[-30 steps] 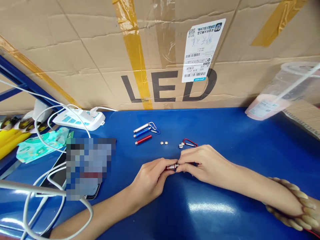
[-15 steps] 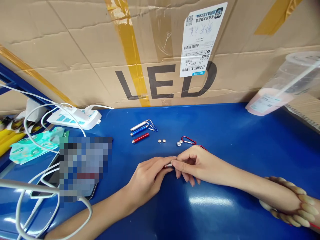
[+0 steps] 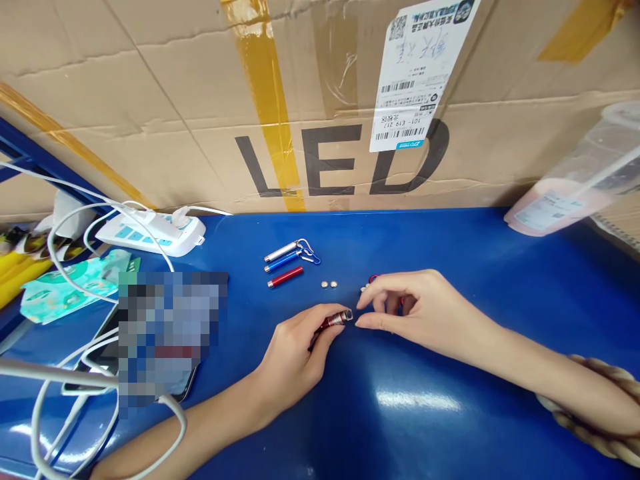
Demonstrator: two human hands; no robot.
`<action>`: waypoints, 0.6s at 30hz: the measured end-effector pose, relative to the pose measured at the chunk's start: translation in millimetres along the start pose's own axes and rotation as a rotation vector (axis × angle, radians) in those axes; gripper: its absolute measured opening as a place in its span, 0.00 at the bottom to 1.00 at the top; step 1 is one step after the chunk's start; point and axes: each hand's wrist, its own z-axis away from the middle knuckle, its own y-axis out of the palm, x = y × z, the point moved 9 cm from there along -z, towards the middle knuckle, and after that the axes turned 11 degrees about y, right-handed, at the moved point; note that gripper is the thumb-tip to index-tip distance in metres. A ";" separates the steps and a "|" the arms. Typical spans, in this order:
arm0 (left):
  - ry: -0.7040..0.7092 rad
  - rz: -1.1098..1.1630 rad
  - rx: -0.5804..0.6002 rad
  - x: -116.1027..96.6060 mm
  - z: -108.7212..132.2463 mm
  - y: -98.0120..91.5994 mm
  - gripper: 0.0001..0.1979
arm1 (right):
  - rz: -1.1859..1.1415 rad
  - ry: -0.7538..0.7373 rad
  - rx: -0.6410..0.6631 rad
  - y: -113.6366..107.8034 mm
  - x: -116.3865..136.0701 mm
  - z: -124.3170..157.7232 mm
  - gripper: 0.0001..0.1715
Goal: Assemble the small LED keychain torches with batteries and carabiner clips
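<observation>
My left hand (image 3: 300,343) is closed around a small red penlight-like tube (image 3: 336,321), whose silver, ridged end sticks out past the fingertips toward the right. Just right of that end, my right hand (image 3: 405,303) hovers with thumb and forefinger apart and nothing seen between them. Behind its fingers, a red carabiner (image 3: 373,278) is mostly hidden. Two button cells (image 3: 329,285) lie beyond the left hand. Further back rest a red tube (image 3: 285,277), a blue tube (image 3: 283,261) and a silver tube (image 3: 281,251), with carabiners at the ends of the latter two.
A blue tabletop (image 3: 400,440) carries everything. On the left are a phone (image 3: 187,387) with a blurred screen, white cables (image 3: 35,427), a power strip (image 3: 187,240) and a green packet (image 3: 65,283). Behind stands a cardboard box (image 3: 175,133); at right, a cup of pink drink (image 3: 537,207).
My right hand has come off the silver end of the red tube and moved up and right, its fingers parting. The left hand keeps hold of the tube. The view has shifted slightly.
</observation>
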 end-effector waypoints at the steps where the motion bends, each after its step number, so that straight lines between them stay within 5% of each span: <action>1: -0.015 0.004 0.008 1.3 0.1 0.4 0.09 | 0.021 -0.047 -0.039 -3.4 3.7 0.6 0.12; 12: -0.004 -0.033 0.030 0.8 -0.5 0.3 0.08 | 0.148 -0.238 -0.163 -11.3 19.0 8.9 0.10; 18: -0.123 -0.026 -0.025 10.9 0.1 -5.0 0.08 | 0.580 -0.276 -0.107 -0.7 8.4 2.1 0.10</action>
